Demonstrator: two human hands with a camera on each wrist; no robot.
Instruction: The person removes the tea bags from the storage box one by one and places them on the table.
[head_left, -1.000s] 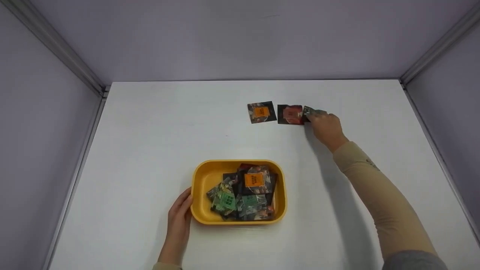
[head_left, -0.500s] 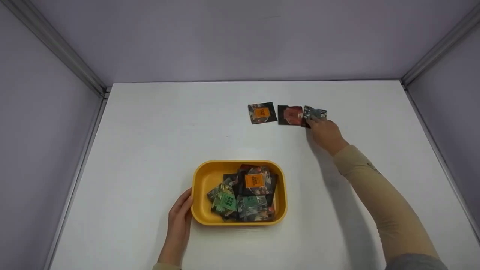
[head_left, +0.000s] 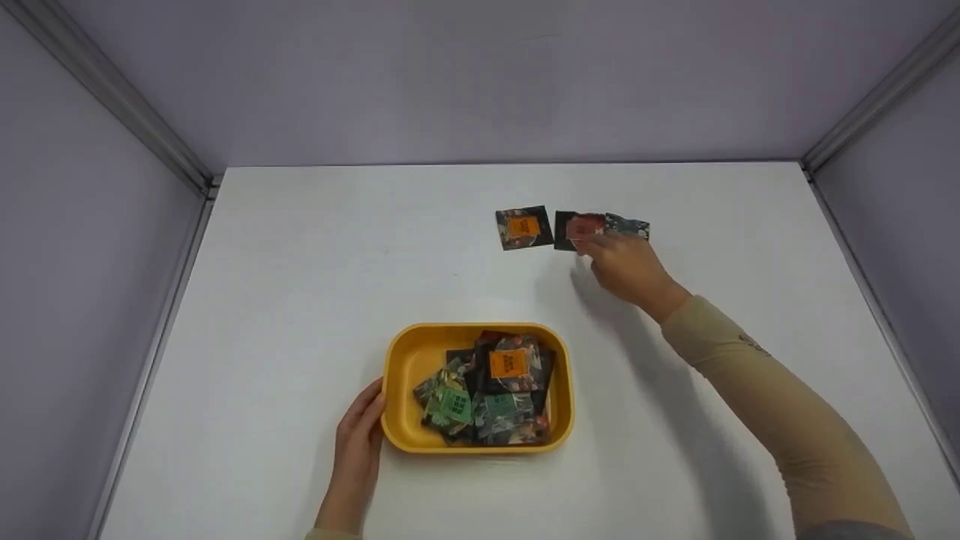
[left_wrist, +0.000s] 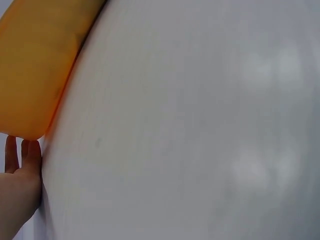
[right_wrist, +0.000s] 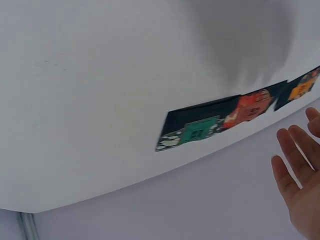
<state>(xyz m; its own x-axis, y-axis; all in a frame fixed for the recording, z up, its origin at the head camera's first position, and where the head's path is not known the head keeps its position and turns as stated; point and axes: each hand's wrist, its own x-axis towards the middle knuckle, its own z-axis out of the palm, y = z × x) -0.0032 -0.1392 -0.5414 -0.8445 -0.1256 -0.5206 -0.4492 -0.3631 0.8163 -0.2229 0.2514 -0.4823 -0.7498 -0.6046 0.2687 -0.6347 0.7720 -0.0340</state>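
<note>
Left hand point(head_left: 358, 439) at the left end of the yellow tray point(head_left: 401, 394): grip unclamped, fingers fairly straight, tips touching the outer wall. Tray sits on the near part of the table point(head_left: 300, 300), wide white surface running to the left edge. Right side of the table is crossed by a beige sleeve point(head_left: 772, 397) and its shadow. Packet pile point(head_left: 521, 365) is heaped toward the tray's right end, orange label on top; yellow floor shows at left.

Past the tray, a band of white table, then right hand point(head_left: 631, 268) above the row: grip apart, fingers extended, holding nothing. It partly covers two packets from above.

Row, left to right: orange-label packet point(head_left: 523, 228), red-label packet point(head_left: 568, 231), green-label packet point(right_wrist: 200, 130). Last two meet at their edges; orange sits just beside. All near the far edge, right of its middle, well apart from the far right corner. Wall point(head_left: 480, 90) rises directly behind that edge.
</note>
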